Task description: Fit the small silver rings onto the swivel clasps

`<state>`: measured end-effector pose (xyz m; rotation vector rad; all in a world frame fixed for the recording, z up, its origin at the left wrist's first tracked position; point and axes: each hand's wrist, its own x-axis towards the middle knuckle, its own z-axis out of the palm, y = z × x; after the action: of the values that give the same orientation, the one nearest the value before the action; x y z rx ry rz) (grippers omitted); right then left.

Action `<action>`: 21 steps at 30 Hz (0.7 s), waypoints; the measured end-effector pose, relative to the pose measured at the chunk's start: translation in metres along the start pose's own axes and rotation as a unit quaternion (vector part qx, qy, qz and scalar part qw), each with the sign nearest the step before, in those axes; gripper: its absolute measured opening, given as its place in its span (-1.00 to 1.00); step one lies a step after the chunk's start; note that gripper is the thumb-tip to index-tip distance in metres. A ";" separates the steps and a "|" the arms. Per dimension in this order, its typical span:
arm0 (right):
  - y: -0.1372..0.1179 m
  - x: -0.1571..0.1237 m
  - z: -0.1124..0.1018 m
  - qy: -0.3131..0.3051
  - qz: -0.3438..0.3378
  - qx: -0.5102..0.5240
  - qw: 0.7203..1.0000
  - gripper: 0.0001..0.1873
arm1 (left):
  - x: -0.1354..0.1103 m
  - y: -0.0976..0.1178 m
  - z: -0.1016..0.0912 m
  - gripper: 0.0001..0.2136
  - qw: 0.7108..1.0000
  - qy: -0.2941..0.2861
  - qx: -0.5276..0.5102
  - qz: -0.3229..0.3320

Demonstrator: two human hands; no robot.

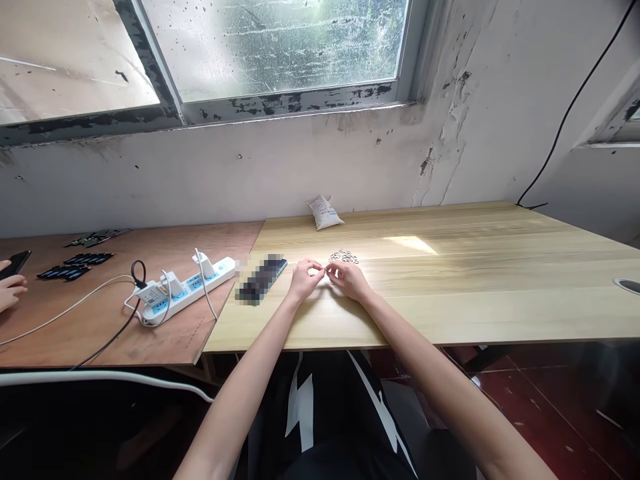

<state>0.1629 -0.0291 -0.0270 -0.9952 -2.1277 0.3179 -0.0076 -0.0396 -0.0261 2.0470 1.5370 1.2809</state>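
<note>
Both my hands rest on the light wooden table point(450, 280), fingertips meeting. My left hand point(304, 280) is closed in a pinch, and my right hand point(349, 278) pinches against it. Between them is something tiny that I cannot make out. Just beyond my right hand lies a small pile of little metal pieces point(343, 257). A dark phone point(261, 278) lies flat to the left of my left hand.
A small white sachet point(324, 212) lies by the wall. On the brown table to the left sit a white power strip point(186, 291) with chargers and cables, and dark flat parts point(75, 265). Another person's hand point(10, 288) holds a phone at the far left edge.
</note>
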 end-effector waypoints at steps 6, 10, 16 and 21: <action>-0.002 0.000 -0.004 0.003 -0.008 -0.044 0.999 -0.92 | -0.002 0.009 -0.005 -0.92 1.000 0.024 0.009 -0.003; -0.003 -0.002 -0.011 0.009 -0.028 -0.099 0.995 -0.87 | -0.002 0.015 -0.009 -0.92 0.998 0.067 0.017 0.003; -0.004 -0.003 -0.012 -0.020 0.029 0.065 0.997 -0.78 | -0.003 0.014 -0.010 -0.93 0.993 0.099 0.047 0.040; -0.002 -0.001 -0.008 -0.062 0.027 0.200 0.978 -0.64 | -0.004 0.014 -0.008 -0.94 0.993 0.088 0.052 0.059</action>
<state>0.1676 -0.0321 -0.0213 -0.8129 -2.0345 0.8175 -0.0048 -0.0512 -0.0140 2.1686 1.6102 1.4889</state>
